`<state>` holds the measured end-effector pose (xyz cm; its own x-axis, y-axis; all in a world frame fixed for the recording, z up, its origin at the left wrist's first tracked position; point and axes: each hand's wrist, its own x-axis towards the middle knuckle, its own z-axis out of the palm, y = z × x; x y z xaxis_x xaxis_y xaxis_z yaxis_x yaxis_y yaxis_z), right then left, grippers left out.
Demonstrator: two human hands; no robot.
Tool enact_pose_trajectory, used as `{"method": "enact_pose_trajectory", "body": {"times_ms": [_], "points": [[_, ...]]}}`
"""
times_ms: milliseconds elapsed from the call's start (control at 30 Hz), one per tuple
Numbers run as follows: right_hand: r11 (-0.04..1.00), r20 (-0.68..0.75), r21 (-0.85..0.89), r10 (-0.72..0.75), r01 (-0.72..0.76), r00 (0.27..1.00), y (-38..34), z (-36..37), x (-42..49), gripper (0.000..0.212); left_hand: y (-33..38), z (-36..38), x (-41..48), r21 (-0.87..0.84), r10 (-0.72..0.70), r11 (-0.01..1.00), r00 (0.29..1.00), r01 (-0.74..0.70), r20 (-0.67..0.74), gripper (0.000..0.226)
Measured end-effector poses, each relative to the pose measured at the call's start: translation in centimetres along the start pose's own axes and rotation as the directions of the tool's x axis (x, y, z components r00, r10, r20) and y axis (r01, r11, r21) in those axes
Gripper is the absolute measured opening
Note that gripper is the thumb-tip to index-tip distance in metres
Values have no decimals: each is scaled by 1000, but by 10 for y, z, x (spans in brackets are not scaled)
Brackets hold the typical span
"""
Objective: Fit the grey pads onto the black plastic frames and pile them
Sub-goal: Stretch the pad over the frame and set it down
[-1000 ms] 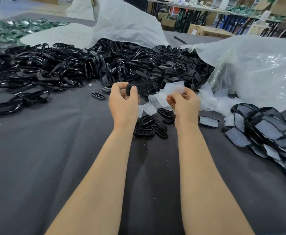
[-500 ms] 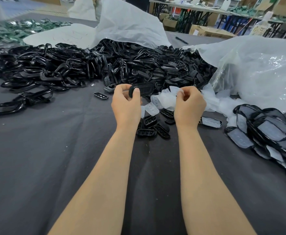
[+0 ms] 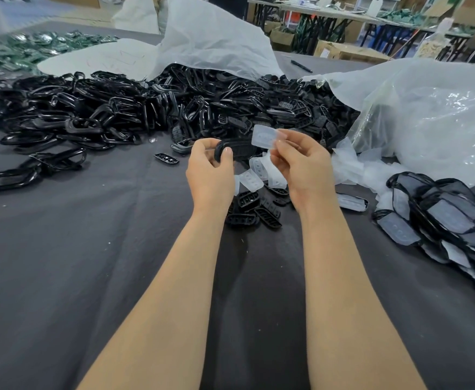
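Translucent dimpled pad (image 3: 263, 137) (beside black frame (image 3: 239, 149))

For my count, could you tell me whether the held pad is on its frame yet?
Off. The right hand pinches the pad, unseated, by the frame that the left hand grips.

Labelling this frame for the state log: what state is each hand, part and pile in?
left hand: grips a black frame, held above the cloth.
right hand: pinches a grey pad, not yet fitted.
finished pile: pads fitted, loosely stacked at right.
loose pads: unfitted, lying on the cloth.
frame heap: unfitted, far edge under the white bag.
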<state>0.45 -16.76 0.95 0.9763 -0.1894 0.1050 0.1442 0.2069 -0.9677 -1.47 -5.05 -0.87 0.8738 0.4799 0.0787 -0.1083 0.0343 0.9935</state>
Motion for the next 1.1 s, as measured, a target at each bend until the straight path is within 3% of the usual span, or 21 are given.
{"method": "enact_pose_trajectory", "body": {"times_ms": [200,567,767,900,1100], "points": [[963,116,-237,-102,127,988,3,6,-7,12,-2,1,0,24,33,999,999,-34,25,20],[784,65,-541,-322,304,945,12,14,-8,4,-4,2,0,21,89,996,990,-92,111,23],[814,35,-524,-274,251,961,15,14,-7,9,-4,0,0,18,92,995,983,-96,158,18],[901,19,-398,-182,174,983,14,11,-8,21,-4,-1,1,15,100,994,982,-104,158,18],[959,81,-279,-23,45,996,13,5,-3,14,-3,-2,2,-51,86,996,981,-79,173,25]]}}
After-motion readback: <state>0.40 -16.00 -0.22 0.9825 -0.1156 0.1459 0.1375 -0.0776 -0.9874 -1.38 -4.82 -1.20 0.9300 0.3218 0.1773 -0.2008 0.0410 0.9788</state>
